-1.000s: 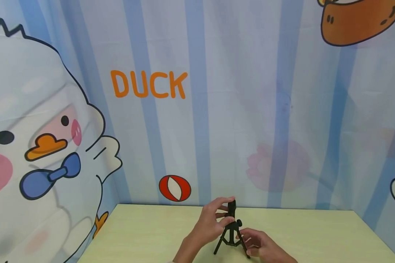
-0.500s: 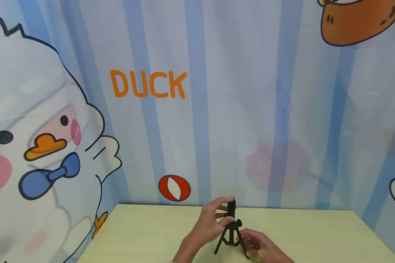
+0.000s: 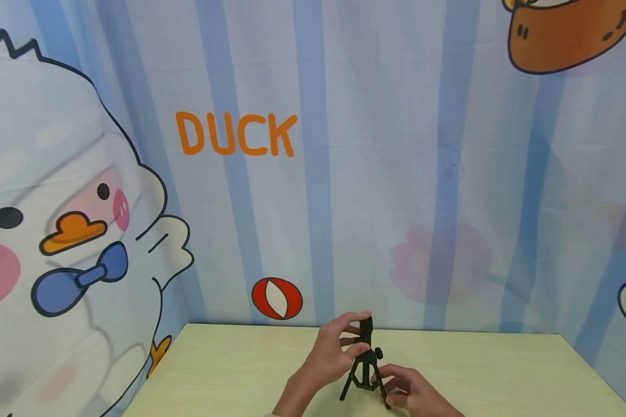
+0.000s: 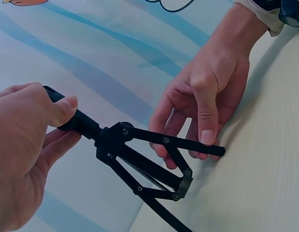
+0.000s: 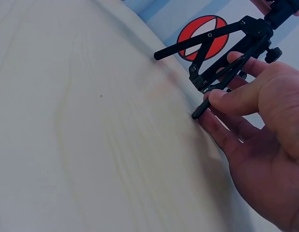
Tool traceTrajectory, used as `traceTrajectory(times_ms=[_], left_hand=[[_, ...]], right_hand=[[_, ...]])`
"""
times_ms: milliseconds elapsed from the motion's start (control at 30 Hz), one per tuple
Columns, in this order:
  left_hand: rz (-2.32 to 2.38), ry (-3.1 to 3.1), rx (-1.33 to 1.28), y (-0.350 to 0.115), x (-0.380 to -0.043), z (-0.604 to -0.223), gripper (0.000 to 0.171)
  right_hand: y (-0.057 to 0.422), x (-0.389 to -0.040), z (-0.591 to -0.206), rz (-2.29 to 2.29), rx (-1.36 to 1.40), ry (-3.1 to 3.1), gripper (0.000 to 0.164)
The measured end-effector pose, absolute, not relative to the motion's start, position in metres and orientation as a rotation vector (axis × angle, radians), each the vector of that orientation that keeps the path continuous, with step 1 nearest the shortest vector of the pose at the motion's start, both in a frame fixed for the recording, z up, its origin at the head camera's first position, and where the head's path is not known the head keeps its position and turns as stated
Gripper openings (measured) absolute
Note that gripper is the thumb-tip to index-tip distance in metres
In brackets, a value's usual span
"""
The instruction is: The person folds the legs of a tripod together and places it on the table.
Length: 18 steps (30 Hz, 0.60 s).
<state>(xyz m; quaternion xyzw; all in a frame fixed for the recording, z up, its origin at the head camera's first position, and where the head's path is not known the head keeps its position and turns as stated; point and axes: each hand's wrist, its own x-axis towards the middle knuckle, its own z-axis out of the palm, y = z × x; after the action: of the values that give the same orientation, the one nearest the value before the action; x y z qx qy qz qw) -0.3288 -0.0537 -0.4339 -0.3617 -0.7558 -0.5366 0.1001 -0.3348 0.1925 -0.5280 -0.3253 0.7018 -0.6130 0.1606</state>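
A small black tripod (image 3: 366, 370) stands upright over the table with its legs partly spread. My left hand (image 3: 330, 352) grips its upper column between thumb and fingers, the index finger reaching over the top. Lower down, my right hand (image 3: 414, 389) holds one leg near its foot; in the right wrist view the thumb presses that leg (image 5: 201, 109) against the fingers. Hinged braces join the legs to the centre tube (image 4: 149, 166) in the left wrist view. A round side knob (image 5: 273, 54) sticks out near the collar. Whether the feet touch the table is unclear.
The pale wooden table (image 3: 229, 370) extends to both sides of the hands. Behind it hangs a blue-striped cloth backdrop (image 3: 370, 174) with a printed duck (image 3: 47, 174) and a red ball print (image 3: 277, 298).
My right hand has shifted slightly left, and the leg it holds has swung a little inward towards the centre tube. The left hand stays almost still on the column.
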Motion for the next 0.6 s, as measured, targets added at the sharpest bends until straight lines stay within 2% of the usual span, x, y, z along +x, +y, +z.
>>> traceTrajectory(times_ms=[267, 600], left_hand=[[-1.61, -2.239, -1.091, -0.057, -0.33, -0.434, 0.06], [-1.603, -2.228, -1.114, -0.058, -0.328, -0.433, 0.06]], right_hand=[[0.192, -0.333, -0.528, -1.716, -0.992, 2.014, 0.04], [0.183, -0.328, -0.524, -1.716, -0.875, 2.126, 0.037]])
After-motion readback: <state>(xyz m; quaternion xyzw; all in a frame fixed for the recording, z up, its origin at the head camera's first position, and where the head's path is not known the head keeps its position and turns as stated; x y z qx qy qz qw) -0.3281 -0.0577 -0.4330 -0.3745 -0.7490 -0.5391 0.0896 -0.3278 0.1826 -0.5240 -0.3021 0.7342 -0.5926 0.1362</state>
